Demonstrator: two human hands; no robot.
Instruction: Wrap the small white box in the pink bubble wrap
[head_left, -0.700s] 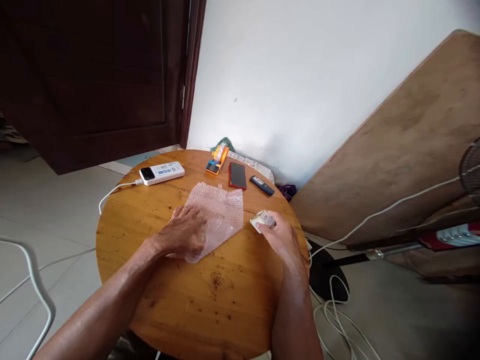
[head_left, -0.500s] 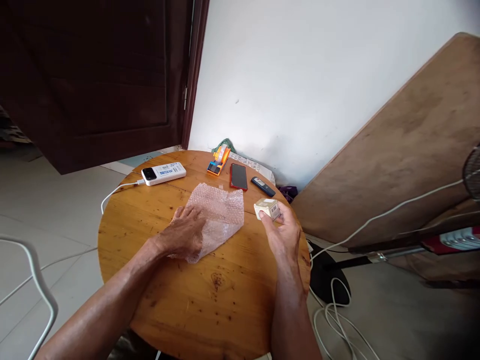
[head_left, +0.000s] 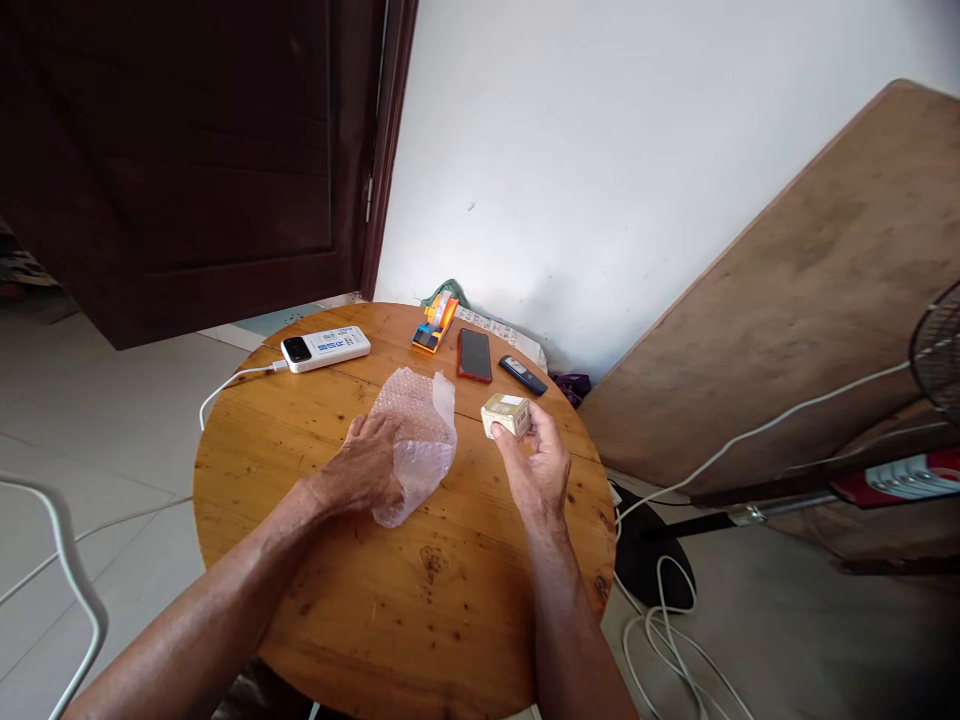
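Observation:
On the round wooden table lies a sheet of clear bubble wrap point(head_left: 421, 440), its right side curled up and inward. My left hand point(head_left: 364, 460) rests palm down on the wrap's left part, fingers stretched out and pressing it to the table. Just right of the wrap, my right hand point(head_left: 538, 465) grips a small cream-coloured box point(head_left: 505, 415) between thumb and fingers. The box is held above the tabletop, apart from the wrap, with printed sides and a white label on top.
Toward the back of the table point(head_left: 420, 620) stand an orange tape dispenser point(head_left: 435, 322), a red-edged phone point(head_left: 474, 355) and a dark remote-like device point(head_left: 523, 375). A white power bank point(head_left: 326, 348) with a cable lies back left. A fan stand point(head_left: 660, 560) and loose cables are on the floor, right.
My right hand has carried the box leftward, closer to the bubble wrap. The wrap's right edge has drawn in and curled up. My left hand has stayed nearly in place.

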